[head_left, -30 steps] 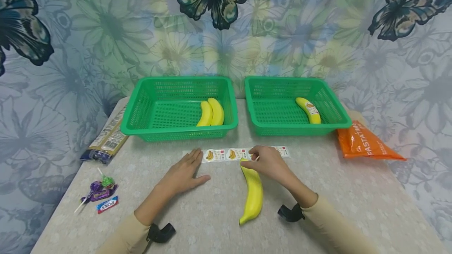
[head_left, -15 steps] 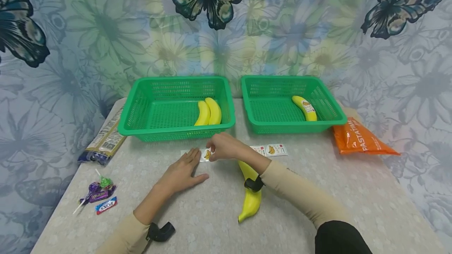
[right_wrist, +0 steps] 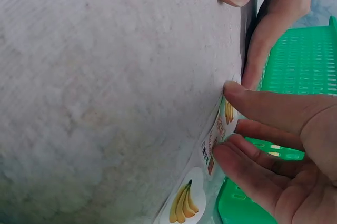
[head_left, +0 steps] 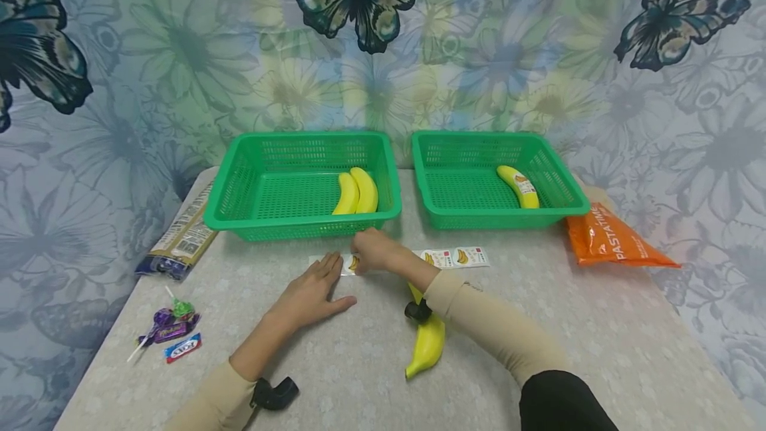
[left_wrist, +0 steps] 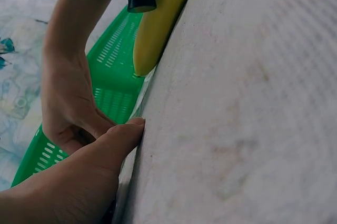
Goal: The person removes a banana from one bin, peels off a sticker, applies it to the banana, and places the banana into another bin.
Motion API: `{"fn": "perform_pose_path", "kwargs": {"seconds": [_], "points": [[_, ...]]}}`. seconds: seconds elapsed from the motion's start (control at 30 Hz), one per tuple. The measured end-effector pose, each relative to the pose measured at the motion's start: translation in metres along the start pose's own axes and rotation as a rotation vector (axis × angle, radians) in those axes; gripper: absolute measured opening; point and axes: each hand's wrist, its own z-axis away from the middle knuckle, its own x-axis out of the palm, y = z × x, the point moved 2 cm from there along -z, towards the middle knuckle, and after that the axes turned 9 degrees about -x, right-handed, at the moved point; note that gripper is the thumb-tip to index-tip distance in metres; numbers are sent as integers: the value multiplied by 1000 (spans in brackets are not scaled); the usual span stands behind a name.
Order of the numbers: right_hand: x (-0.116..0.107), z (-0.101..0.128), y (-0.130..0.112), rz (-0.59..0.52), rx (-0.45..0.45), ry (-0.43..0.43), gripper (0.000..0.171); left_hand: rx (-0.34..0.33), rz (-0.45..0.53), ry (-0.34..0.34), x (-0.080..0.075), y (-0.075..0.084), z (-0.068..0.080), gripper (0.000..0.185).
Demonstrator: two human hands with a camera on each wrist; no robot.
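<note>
**Peeling a banana sticker off the strip**

My left hand [head_left: 311, 292] lies flat on the table [head_left: 598, 324], fingers straight and together, their tips pressing down the left end of the sticker strip [head_left: 461, 257]. My right hand [head_left: 372, 250] has crossed over to that same end; in the right wrist view its thumb and fingertips [right_wrist: 247, 105] close in a pinch on the edge of one banana sticker [right_wrist: 227, 112] and lift it from the backing. The strip runs along the table just in front of the two baskets.

I judge this to be the peeling step: one label is coming off, not yet free. The next move calls for a slow pull while my left hand keeps the backing pinned, so the sticker does not curl or tear, and then a carry to the loose banana [head_left: 427, 338], which lies on the table under my right forearm.

Counting: four bananas in all, two side by side in the left green basket [head_left: 239, 185], one already labelled in the right green basket [head_left: 562, 178], and the loose one. Two baskets. One strip, with two stickers showing clear of my hands and the one at my fingertips; any more beneath my hands I cannot tell.
</note>
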Motion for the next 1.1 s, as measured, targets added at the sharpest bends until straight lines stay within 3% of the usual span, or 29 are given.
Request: {"fn": "perform_pose_path", "kwargs": {"seconds": [0.2, 0.53, 1.1], "points": [[0, 1, 4, -26, 9, 61, 4, 6, 4, -1, 1, 1, 0, 88], [3, 2, 9, -55, 8, 164, 13, 5, 7, -21, 4, 3, -1, 89], [-15, 18, 0, -60, -62, 194, 11, -23, -2, -17, 0, 1, 1, 90]]}}
